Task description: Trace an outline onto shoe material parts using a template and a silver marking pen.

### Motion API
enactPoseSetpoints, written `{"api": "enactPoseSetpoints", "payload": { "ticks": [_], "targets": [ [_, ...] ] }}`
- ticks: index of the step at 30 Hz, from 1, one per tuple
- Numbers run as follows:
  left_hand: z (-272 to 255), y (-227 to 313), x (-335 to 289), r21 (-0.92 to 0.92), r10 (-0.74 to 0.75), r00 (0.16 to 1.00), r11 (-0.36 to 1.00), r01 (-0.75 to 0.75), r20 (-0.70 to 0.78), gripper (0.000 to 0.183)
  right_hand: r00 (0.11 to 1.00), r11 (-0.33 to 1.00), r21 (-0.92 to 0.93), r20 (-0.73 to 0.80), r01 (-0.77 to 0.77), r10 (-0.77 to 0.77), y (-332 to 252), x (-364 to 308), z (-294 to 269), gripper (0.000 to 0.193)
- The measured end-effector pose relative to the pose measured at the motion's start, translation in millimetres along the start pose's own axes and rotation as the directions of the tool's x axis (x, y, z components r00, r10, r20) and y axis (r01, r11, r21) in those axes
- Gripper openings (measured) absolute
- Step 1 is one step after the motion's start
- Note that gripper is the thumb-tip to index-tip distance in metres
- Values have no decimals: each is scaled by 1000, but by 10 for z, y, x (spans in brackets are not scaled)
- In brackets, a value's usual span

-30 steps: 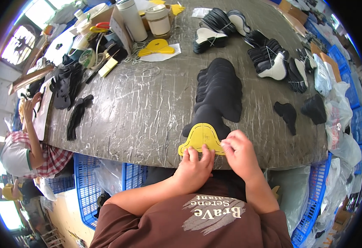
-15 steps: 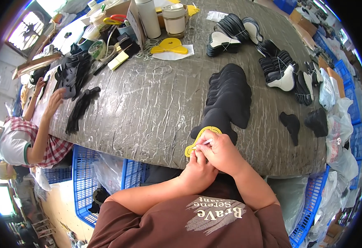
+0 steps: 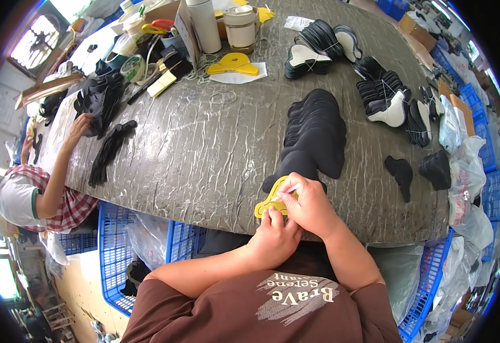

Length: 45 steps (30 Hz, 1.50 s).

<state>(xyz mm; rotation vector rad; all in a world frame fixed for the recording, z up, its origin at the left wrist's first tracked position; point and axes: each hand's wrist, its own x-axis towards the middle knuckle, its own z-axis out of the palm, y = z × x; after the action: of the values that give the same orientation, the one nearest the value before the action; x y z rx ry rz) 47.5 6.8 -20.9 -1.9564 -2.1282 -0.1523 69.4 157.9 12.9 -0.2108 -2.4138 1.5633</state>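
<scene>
A flat yellow template (image 3: 261, 209) with cut-out slots lies at the table's near edge, on the lowest of a row of overlapping black shaped pieces (image 3: 318, 128). My left hand (image 3: 274, 243) presses the template's near end with bent fingertips. Pinched in my right hand (image 3: 313, 211) is a slim white pen (image 3: 295, 187), its tip down on the template near the middle. My right fingers cover part of the template's right side.
Tied bundles of black and white pieces (image 3: 318, 46) sit at the far right, with loose black pieces (image 3: 400, 177) nearer. Another yellow template (image 3: 234, 64), a white bottle (image 3: 204, 26) and tools stand at the back. A co-worker's hand (image 3: 80, 126) touches black pieces at left.
The pen tip has shifted slightly right along the template, and my right hand has turned a little, showing more yellow. The co-worker's nearer hand has moved onto the black pieces.
</scene>
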Motion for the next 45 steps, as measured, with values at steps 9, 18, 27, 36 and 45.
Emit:
{"api": "enactPoseSetpoints", "payload": {
  "ticks": [9, 18, 27, 36, 45],
  "targets": [
    [0, -2, 8, 63, -11, 999, 998, 13, -37, 44, 999, 999, -22, -44, 27, -27, 42, 85, -62, 10],
    [-20, -9, 6, 64, -11, 1000, 998, 13, -28, 46, 990, 1000, -12, -139, 0, -2, 159, 125, -77, 8],
    [-44, -14, 3, 47, 2, 1000, 999, -3, 24, 47, 979, 999, 20, -205, 27, -22, 355, 143, -63, 10],
    [-60, -27, 9, 49, 6, 999, 999, -8, 42, 46, 973, 998, 61, -228, -32, 45, 328, 81, -164, 8],
    [-77, -27, 12, 56, 3, 998, 998, -6, 56, 47, 968, 999, -52, -251, -1, -12, 313, 33, -151, 8]
  ]
}}
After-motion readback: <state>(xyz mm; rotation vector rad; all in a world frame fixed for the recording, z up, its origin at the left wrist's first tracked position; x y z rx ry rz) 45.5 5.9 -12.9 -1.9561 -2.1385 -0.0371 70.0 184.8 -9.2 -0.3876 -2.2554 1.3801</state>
